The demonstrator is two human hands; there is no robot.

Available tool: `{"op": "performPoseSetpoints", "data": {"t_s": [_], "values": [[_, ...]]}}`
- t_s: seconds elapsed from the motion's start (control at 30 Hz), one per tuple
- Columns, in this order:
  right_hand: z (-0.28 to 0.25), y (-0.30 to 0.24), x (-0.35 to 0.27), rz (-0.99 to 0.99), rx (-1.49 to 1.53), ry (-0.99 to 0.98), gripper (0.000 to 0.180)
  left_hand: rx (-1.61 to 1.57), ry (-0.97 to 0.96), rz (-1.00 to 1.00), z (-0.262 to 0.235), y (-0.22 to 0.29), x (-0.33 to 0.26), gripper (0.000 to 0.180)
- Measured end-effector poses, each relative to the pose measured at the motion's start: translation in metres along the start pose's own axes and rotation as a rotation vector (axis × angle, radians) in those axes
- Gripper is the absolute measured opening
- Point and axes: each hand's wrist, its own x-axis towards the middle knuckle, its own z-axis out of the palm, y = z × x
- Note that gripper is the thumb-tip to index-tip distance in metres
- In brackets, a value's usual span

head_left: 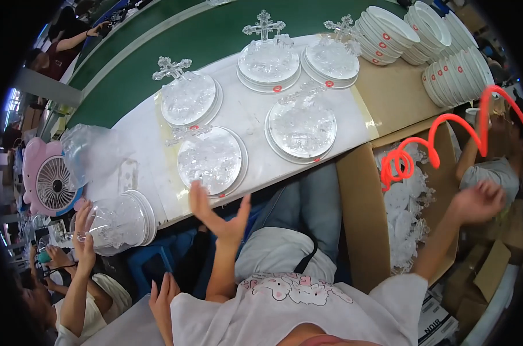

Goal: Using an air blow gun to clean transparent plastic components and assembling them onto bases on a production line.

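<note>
My left hand is open with its fingers spread, just in front of the near left round white base, which carries a heap of clear plastic pieces. Whether a fingertip touches its edge I cannot tell. My right hand is raised on the far side of an open cardboard box, its fingers curled in; anything inside them is hidden. Clear plastic parts fill the box. To the right of the near left base is another loaded base. Clear crosses rise behind the back ones.
Stacks of white round bases stand at the back right. A red coiled hose hangs over the box. At left, another person's hand is at a clear dome, near a pink fan. Behind the table runs a green belt.
</note>
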Motion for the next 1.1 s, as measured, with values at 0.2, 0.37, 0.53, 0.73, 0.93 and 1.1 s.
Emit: {"op": "performPoseSetpoints", "data": {"t_s": [0.2, 0.37, 0.53, 0.73, 0.93, 1.1], "values": [[0.089, 0.000, -0.141, 0.573, -0.591, -0.850, 0.060, -0.034, -0.166, -0.357, 0.000, -0.043, -0.010, 0.123], [0.109, 0.106, -0.169, 0.209, -0.842, -1.071, 0.085, -0.058, -0.218, -0.441, 0.004, -0.038, 0.004, 0.125], [0.128, 0.108, -0.188, 0.412, -0.641, -1.041, 0.080, -0.129, -0.156, -0.360, 0.001, -0.056, -0.007, 0.119], [0.117, 0.082, -0.204, 0.529, -0.466, -1.116, 0.073, -0.040, -0.120, -0.224, 0.003, -0.059, -0.012, 0.116], [-0.004, -0.006, -0.125, 0.865, -0.384, -0.987, 0.023, -0.055, -0.140, 0.085, -0.001, 0.028, -0.002, 0.061], [-0.142, 0.043, -0.180, 0.986, -1.079, -0.773, 0.025, -0.688, -0.859, 0.760, 0.091, 0.201, 0.023, 0.038]]}}
